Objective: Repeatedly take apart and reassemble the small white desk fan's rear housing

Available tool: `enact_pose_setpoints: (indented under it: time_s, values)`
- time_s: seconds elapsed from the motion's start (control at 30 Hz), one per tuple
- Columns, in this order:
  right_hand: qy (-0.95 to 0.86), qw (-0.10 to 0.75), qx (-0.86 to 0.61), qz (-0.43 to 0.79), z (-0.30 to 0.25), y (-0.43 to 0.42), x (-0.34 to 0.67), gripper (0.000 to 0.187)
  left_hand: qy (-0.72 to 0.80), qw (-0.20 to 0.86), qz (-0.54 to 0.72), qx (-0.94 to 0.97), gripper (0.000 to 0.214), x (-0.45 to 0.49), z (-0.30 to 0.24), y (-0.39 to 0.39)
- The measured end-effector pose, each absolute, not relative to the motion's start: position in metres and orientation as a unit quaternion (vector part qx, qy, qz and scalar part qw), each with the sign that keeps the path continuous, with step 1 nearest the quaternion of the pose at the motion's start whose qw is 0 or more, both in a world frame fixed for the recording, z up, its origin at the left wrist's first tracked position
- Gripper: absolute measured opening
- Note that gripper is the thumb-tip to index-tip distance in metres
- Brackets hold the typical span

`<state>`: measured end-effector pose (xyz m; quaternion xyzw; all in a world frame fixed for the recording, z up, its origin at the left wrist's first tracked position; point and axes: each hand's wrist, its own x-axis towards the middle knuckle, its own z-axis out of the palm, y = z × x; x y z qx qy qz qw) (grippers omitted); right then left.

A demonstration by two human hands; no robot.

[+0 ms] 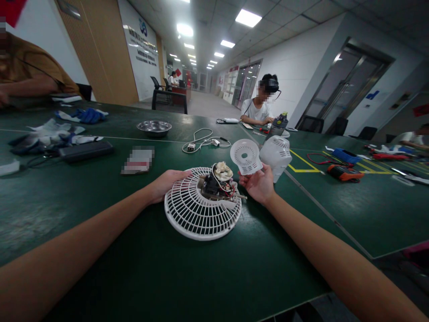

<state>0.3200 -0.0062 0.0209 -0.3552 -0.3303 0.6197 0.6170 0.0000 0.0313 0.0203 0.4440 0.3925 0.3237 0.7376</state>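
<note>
A round white fan grille (187, 213) lies before me, with an exposed motor and wires (217, 184) on its hub. My left hand (169, 184) is closed on the grille's left rim, some of its fingers hidden underneath. To the right of the motor, my right hand (259, 184) grips a white vented plastic cover (245, 155) by its lower edge, the cover raised with its slotted round face toward me. Just behind it stands a white plastic housing (277, 156), partly hidden by the cover and my fingers.
On the green table (134, 268) are a metal bowl (154, 128), a coiled white cable (204, 142), a small box (138, 160), gloves (83, 115) and an orange multimeter (345, 172). A bottle (279, 125) stands behind the housing. A person (258, 107) sits across; another (36, 71) at left.
</note>
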Motion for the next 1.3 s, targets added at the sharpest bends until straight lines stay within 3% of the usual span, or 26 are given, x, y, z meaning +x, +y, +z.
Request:
enact_pose_setpoints:
  time_s: [1.3]
  values:
    - [-0.332, 0.621, -0.355, 0.614, 0.0205, -0.0062, 0.3184, 0.034, 0.381, 0.730, 0.328, 0.462, 0.017, 0.0000, 0.0168, 0.0328]
